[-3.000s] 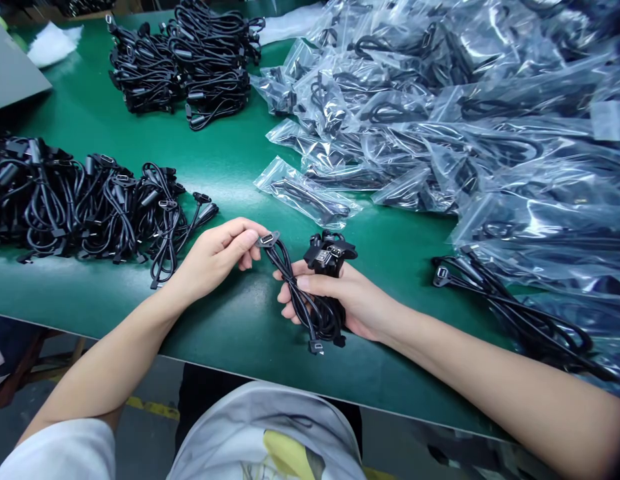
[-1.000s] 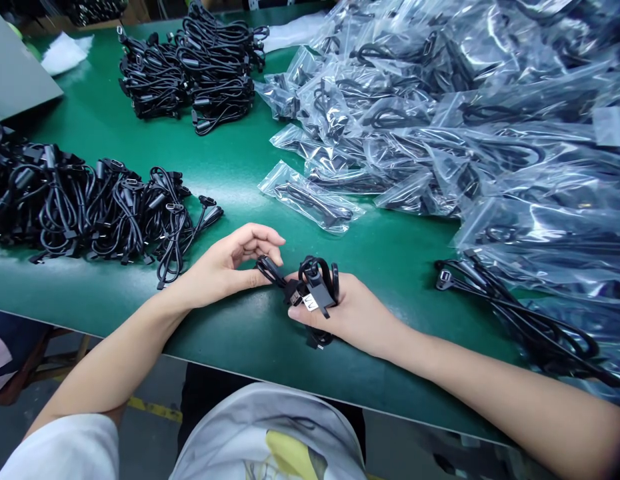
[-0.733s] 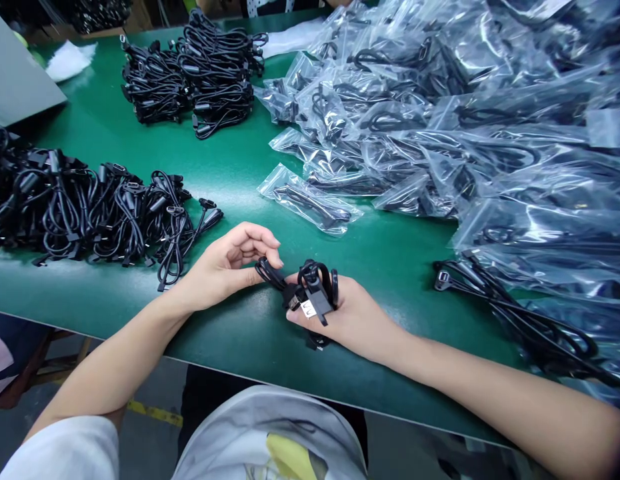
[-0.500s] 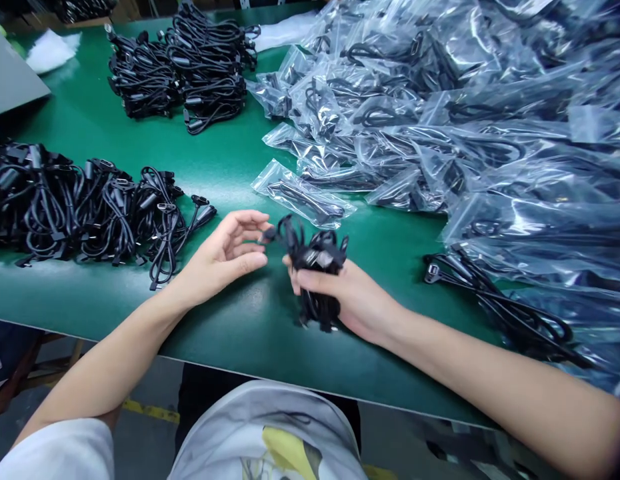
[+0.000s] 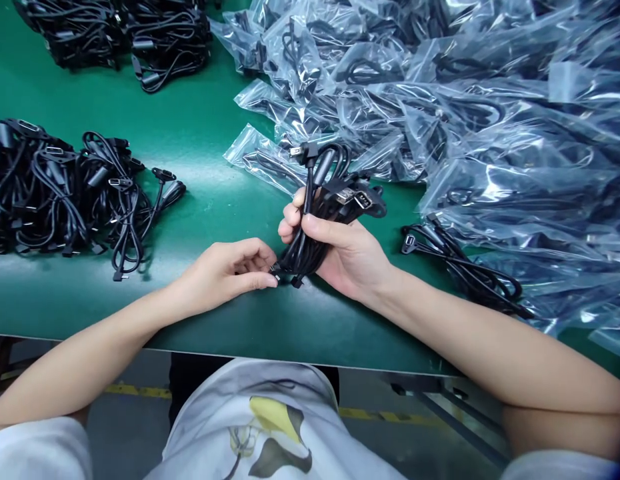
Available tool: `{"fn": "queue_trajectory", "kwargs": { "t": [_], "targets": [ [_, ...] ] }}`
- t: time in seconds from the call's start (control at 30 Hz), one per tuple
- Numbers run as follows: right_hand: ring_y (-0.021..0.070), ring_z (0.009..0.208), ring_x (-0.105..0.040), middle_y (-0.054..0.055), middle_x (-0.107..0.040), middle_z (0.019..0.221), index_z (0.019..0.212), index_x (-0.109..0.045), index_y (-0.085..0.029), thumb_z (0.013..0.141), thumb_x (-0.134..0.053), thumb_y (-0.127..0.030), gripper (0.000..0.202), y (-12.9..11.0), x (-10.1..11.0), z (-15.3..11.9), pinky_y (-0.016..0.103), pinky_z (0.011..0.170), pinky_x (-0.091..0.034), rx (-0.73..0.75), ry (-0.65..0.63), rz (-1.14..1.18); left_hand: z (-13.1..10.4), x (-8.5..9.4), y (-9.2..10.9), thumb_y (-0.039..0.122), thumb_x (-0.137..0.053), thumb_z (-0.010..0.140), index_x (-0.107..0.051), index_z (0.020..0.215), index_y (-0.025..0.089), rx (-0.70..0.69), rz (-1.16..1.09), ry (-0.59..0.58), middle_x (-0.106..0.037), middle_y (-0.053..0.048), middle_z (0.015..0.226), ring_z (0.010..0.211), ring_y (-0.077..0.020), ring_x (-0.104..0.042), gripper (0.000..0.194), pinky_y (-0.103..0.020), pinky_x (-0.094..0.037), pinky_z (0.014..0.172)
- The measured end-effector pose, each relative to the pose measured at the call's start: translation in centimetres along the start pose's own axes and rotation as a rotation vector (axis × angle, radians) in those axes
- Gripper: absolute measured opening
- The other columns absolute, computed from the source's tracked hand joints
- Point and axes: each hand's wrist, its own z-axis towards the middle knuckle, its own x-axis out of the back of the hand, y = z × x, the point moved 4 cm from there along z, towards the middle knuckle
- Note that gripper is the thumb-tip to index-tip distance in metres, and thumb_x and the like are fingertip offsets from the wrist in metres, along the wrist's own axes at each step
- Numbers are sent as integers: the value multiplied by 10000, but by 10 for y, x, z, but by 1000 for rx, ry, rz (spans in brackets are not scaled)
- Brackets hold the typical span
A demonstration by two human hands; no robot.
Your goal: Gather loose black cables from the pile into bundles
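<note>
Shirt: A white shirt with a yellow-and-grey leaf print (image 5: 270, 427) is filling the nearest part of the view.
Floor: A yellow painted stripe (image 5: 385, 416) is running across the grey floor below the table.
Table: A glossy green tabletop (image 5: 215, 207) is lying beneath both hands and all the cables.
Left hand: The left hand (image 5: 225, 273) is sitting half-curled low over the tabletop, its thumb and fingertips meeting the bundle's lower plug ends; whether it is pinching one, I cannot tell.
Right hand: The right hand (image 5: 355, 257) is grasping the bundle, its thumb pressing across the front.
Held bundle: A thick bundle of looped black cables (image 5: 306, 252) is leaning within the right hand above the tabletop, a black angled plug with a metal tip (image 5: 303, 153) standing up at its top and a metal-lined rectangular port (image 5: 364, 199) showing to the right.
Right side: A loose black cable with a metal-faced connector (image 5: 473, 277) is lying beside the bags.
Left side: A heap of coiled black cables (image 5: 55, 187) is spreading toward the edge of view.
Behind bundle: A clear plastic bag holding a black cable (image 5: 265, 163) is lying partly hidden.
Bag pile: Many clear, crinkled plastic bags with black cables inside (image 5: 465, 133) are overlapping.
Far left: A dense stack of black cables (image 5: 165, 40) is resting, cut off by the frame.
</note>
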Motion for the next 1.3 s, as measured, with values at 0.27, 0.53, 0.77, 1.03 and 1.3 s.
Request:
{"fn": "queue_trajectory", "kwargs": {
  "t": [0.27,0.53,0.77,1.03,1.3],
  "targets": [
    [135,891,-658,-33,-683,907,916,-717,-241,767,-742,-157,173,-1,-2,-2,295,920,-535,30,-72,-82,-5,4,8,203,-671,883,-596,879,175,-265,417,179,-602,57,742,640,-65,-571,80,-175,-430,609],
    [124,810,-611,-28,-652,877,932,-733,-230,708,-770,-152,240,-5,-1,-4,291,825,-510,-14,-63,-109,-3,6,8,267,-651,910,-616,953,185,-200,364,47,-651,32,811,712,-97,-613,99,-201,-466,661],
    [77,528,-343,-40,-535,680,792,-711,-203,614,-876,-227,243,-4,6,2,292,534,-327,-113,130,-266,-34,86,21,341,-685,883,-632,1032,184,-40,734,645,-661,-46,901,825,-197,-605,223,-313,-462,769],
    [49,474,-323,-62,-438,591,676,-625,-176,629,-886,-252,277,6,8,5,239,467,-317,-175,116,-202,-22,102,-4,155,-607,862,-584,939,139,232,1131,681,-639,-171,965,980,-346,-569,82,-458,-400,881],
    [156,837,-685,53,-750,1030,764,-706,-184,692,-865,-276,197,6,8,3,288,751,-537,-144,41,-281,-25,73,20,398,-729,831,-594,954,193,-171,-35,593,-656,-21,908,845,-159,-605,274,-273,-466,778]
  ]
}}
